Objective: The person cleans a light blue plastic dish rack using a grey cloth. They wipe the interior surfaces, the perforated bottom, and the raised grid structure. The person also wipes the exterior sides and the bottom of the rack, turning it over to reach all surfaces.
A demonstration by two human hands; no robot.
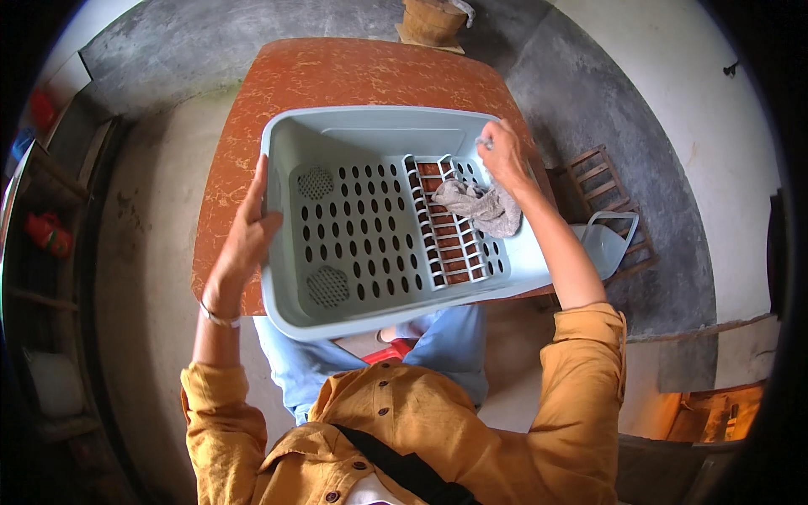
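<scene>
A pale blue-grey plastic dish rack (370, 318) rests on the table, with oval drain holes and a slatted plate holder (444, 252) inside. My left hand (251, 225) holds its left wall, thumb at the rim and fingers along the outside. At the far right corner, my right hand (505, 158) is closed, with a small greyish bit showing at its fingers that I cannot make out. Below that hand, a crumpled grey cloth (481, 207) lies in the rack, partly over the slats.
The table (353, 71) has a red-brown marbled top. To its right are a clear plastic container with a handle (604, 246) and a wooden slatted chair (599, 181). A wooden bucket (432, 23) stands beyond the far edge. Shelves (50, 295) line the left side.
</scene>
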